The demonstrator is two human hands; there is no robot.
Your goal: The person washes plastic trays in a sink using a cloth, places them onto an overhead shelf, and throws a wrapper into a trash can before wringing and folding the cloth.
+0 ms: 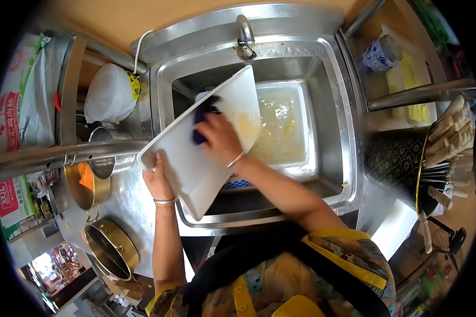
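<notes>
A white rectangular plastic tray [188,169] is tilted over the sink. My left hand [158,179] grips its lower left edge, thumb on the inner side. My right hand [220,138], a little blurred by motion, holds a dark purple cloth [200,119] against the inside of the tray. Some yellowish liquid [247,127] shows on the tray's right side. Below it in the sink, a second white tray [304,98] holds cloudy, yellowish water with small bits in it. Part of that lower tray is hidden behind the tilted one.
The steel sink [333,132] has a faucet [243,34] at its back. Left of it stand a white plastic bag [110,95] and brass-coloured pots [111,248]. On the right, a dark patterned container [394,158] holds many wooden-handled tools, near a metal rail [423,95].
</notes>
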